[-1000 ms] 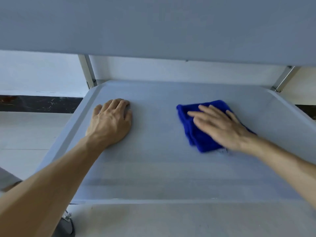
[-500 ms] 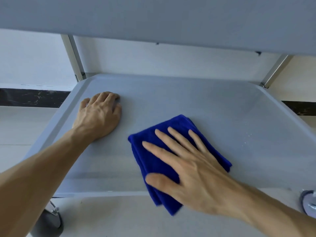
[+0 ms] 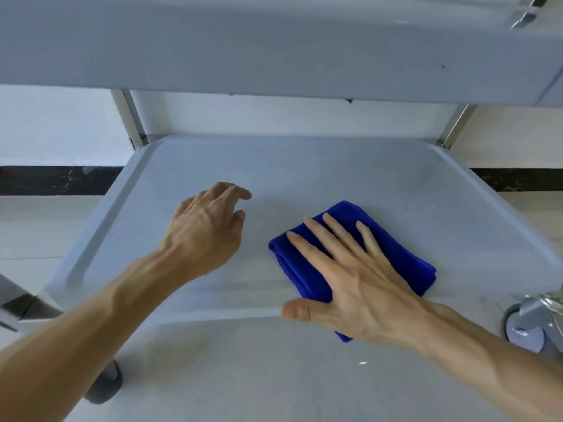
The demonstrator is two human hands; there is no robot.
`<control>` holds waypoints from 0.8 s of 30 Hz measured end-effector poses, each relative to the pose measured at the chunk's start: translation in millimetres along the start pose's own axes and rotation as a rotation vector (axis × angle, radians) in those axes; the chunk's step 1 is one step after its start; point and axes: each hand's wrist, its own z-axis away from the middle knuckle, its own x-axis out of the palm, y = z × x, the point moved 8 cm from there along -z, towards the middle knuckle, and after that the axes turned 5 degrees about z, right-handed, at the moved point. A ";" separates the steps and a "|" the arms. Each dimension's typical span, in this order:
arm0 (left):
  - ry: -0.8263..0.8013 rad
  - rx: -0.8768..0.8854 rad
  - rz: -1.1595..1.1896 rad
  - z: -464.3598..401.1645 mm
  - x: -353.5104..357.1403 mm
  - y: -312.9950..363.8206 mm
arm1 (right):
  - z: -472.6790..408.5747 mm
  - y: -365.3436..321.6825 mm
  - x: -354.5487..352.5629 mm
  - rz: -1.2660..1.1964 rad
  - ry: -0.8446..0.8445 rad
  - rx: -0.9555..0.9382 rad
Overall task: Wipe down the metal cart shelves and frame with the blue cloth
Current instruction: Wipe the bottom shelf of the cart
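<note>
A folded blue cloth [image 3: 405,263] lies on the grey lower shelf [image 3: 304,172] of the metal cart, at its near right edge, one corner hanging over the front rim. My right hand [image 3: 350,278] presses flat on the cloth with fingers spread and straight, the thumb at the shelf's front rim. My left hand [image 3: 207,229] hovers over the shelf's left middle, fingers loosely bent and holding nothing. The upper shelf [image 3: 274,44] spans the top of the view.
Metal frame posts stand at the back left [image 3: 128,117] and back right [image 3: 457,123]. A caster wheel [image 3: 527,327] shows at the right, another [image 3: 103,388] at the lower left. Pale floor and a wall with a dark skirting strip [image 3: 54,179] surround the cart.
My left hand has lifted off the shelf's left side and moved toward the middle. My right hand has slid the cloth from the far right to the near front edge, then slightly right.
</note>
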 end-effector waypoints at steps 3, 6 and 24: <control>-0.051 0.044 -0.125 15.0 -10.7 -11.0 | 2.2 2.5 7.2 0.052 -0.047 -0.089; -0.144 -0.010 -0.254 26.6 -31.9 -37.2 | 8.0 27.0 0.3 -0.017 -0.109 -0.216; -0.633 -0.180 -0.343 12.6 -53.8 -94.9 | -32.9 -156.6 2.1 0.281 0.372 -0.321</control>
